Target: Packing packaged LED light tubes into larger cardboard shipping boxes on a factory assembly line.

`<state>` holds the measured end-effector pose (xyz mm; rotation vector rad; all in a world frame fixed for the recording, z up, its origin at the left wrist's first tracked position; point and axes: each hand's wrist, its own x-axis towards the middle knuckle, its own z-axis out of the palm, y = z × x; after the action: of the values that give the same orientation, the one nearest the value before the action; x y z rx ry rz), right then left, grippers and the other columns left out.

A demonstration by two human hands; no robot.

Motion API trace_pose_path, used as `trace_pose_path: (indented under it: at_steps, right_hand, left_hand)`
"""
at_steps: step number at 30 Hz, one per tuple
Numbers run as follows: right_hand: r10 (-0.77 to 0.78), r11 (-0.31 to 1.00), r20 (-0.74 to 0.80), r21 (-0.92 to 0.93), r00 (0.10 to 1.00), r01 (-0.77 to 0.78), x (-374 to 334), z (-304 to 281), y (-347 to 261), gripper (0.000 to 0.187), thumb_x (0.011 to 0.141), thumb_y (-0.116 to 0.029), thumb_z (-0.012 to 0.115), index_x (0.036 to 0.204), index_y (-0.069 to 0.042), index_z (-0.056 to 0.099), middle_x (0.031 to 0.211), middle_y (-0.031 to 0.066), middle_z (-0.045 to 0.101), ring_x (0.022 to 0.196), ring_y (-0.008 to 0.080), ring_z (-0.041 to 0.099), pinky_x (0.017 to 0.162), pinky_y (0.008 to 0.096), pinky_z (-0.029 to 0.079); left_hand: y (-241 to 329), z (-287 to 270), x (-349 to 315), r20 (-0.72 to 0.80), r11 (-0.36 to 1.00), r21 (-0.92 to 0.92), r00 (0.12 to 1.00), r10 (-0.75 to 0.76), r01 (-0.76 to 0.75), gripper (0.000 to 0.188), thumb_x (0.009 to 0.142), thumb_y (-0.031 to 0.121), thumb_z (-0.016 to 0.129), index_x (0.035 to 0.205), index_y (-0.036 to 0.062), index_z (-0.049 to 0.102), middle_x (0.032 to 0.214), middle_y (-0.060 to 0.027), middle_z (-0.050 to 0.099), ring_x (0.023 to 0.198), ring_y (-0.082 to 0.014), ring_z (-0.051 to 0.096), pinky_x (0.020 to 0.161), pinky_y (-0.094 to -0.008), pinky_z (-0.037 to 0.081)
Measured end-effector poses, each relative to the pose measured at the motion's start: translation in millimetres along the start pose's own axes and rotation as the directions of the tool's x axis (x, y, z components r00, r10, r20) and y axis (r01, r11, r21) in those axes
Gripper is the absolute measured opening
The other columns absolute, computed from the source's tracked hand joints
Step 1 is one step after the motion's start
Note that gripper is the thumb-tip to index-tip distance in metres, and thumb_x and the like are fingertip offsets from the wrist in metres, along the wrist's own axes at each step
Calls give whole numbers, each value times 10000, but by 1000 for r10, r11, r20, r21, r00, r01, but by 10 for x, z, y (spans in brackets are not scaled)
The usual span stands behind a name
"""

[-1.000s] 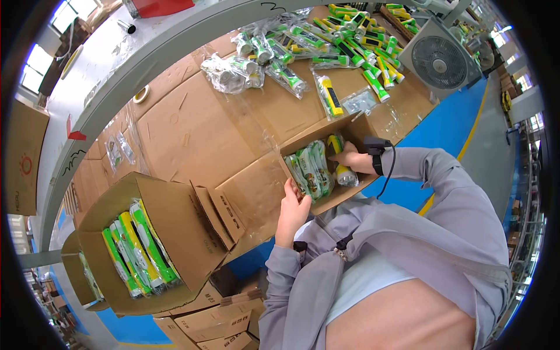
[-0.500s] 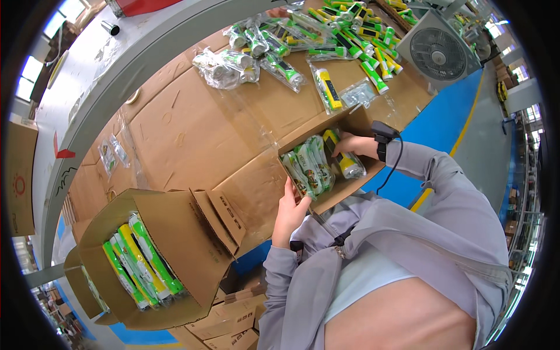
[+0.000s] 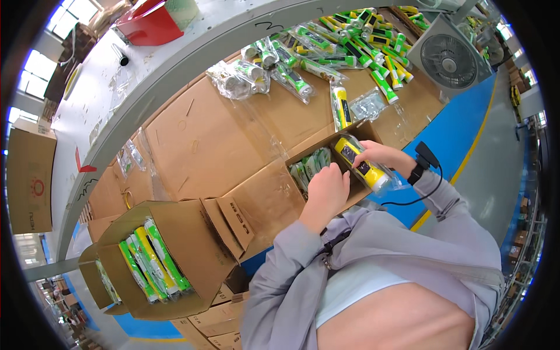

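Observation:
My right hand [image 3: 378, 156] grips a bagged yellow flashlight [image 3: 363, 165] with dark panels, tilted over the right part of an open cardboard box [image 3: 368, 133]. Bent over the box's front side is my left hand [image 3: 326, 189], its fingers curled near the flashlight's lower edge. What its fingertips hold, if anything, is hidden. Several bagged green-and-white pieces [image 3: 312, 165] lie side by side in the left part of the box, partly covered by the left hand.
A second open carton [image 3: 175, 227] at the lower left holds bagged green and yellow flashlights [image 3: 153, 259]. A pile of flashlights [image 3: 350, 46] covers the table's far side, beside a grey fan [image 3: 448, 58]. A curved grey shelf edge [image 3: 146, 87] crosses the upper left.
My right hand has raised the yellow flashlight from inside the box and tilted it. My left hand has moved from the box's left edge to above its front side. The view has shifted slightly.

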<state>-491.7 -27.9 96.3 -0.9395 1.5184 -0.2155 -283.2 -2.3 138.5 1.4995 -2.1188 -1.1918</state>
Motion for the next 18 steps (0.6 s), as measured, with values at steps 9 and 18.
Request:
trace_pose_path:
  at_steps: [9, 18]
  right_hand:
    - [-320, 882, -626, 78, 711, 465, -463, -129, 518, 464, 691, -138, 754, 1079, -5, 537, 955, 62, 595, 867, 126, 563, 777, 281, 461]
    - [-227, 860, -463, 317, 857, 399, -404, -318, 630, 557, 650, -196, 779, 1123, -20, 545, 999, 75, 583, 911, 162, 562, 805, 291, 448]
  left_hand:
    - [-556, 828, 1137, 442, 807, 589, 817, -370, 47, 330, 751, 198, 602, 1025, 21, 650, 1142, -176, 595, 1054, -298, 582, 867, -357, 487]
    - [-986, 1178, 1318, 231, 752, 613, 856, -463, 241, 437, 805, 398, 640, 935, -18, 668, 858, -174, 667, 800, -278, 664, 726, -374, 527]
